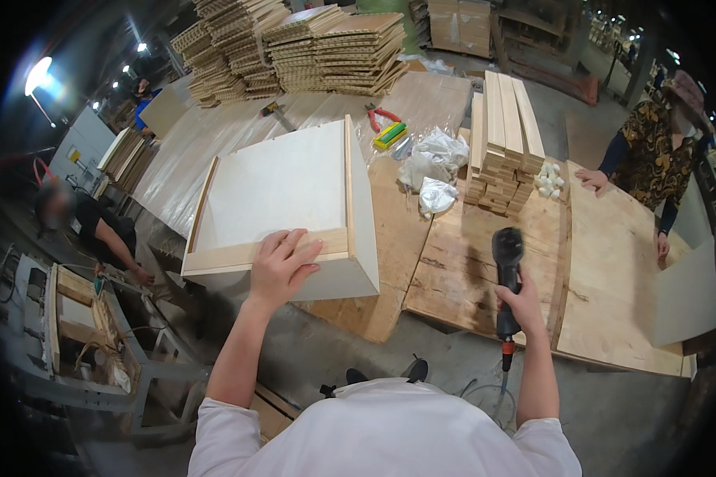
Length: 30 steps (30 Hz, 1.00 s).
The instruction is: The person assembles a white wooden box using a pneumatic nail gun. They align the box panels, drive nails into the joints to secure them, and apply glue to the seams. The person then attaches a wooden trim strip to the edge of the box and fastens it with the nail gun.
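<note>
My left hand (282, 266) rests on the front wood strip of a white box (282, 179), its fingers spread over the strip and gripping nothing. The box looks like a drawer or small cabinet, with pale wooden strips along its edges. It sits at an angle at the near edge of the table. In my right hand (525, 302) is a black corded power tool (507, 274), held upright over the right part of the table. Its head is round, and a red-ringed connector joins the cable at its lower end. The head's working side is hidden from view.
Behind the tool stands a stack of wooden strips (501, 143) beside small white pieces (549, 180). Crumpled plastic (437, 163), red-handled pliers (382, 117) and a yellow-green object (390, 135) lie mid-table. Panel stacks (334, 48) rise behind. Co-workers are at right (652, 151) and left (103, 230).
</note>
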Motion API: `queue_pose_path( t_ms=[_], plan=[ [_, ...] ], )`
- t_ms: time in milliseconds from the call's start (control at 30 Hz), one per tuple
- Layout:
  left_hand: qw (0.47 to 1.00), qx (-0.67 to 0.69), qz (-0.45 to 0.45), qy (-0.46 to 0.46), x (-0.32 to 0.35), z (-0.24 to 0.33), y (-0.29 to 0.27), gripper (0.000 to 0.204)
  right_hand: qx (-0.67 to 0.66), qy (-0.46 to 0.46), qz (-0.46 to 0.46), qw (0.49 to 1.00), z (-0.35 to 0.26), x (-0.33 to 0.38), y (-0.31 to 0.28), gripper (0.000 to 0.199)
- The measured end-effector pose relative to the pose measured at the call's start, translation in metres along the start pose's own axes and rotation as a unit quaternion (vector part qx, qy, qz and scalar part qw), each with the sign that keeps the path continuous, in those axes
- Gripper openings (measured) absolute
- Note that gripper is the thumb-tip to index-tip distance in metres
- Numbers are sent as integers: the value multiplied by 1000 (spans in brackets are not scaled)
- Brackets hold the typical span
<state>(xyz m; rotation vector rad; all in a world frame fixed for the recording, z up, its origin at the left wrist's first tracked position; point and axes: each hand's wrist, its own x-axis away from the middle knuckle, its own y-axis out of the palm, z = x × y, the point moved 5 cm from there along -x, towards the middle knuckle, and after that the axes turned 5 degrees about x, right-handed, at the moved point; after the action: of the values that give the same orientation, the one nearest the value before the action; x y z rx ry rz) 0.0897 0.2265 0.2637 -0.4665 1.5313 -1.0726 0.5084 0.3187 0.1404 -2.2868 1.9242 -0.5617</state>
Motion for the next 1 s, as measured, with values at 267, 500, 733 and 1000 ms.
queue_pose_path(
  t_ms=[267, 500, 733, 1000],
  plan=[
    [998, -60, 11, -4, -3, 15, 5, 30, -313, -63, -217, 923, -40, -11, 43, 11],
    [999, -51, -14, 2, -8, 18, 6, 30, -482, -34, -449, 752, -49, -16, 124, 36],
    [999, -43, -2, -13, -9, 19, 9, 31, -447, -30, -488, 749, -54, -21, 141, 27],
    [999, -44, -5, -14, -10, 18, 10, 31, -441, -23, -484, 755, -49, -26, 141, 26]
  ],
)
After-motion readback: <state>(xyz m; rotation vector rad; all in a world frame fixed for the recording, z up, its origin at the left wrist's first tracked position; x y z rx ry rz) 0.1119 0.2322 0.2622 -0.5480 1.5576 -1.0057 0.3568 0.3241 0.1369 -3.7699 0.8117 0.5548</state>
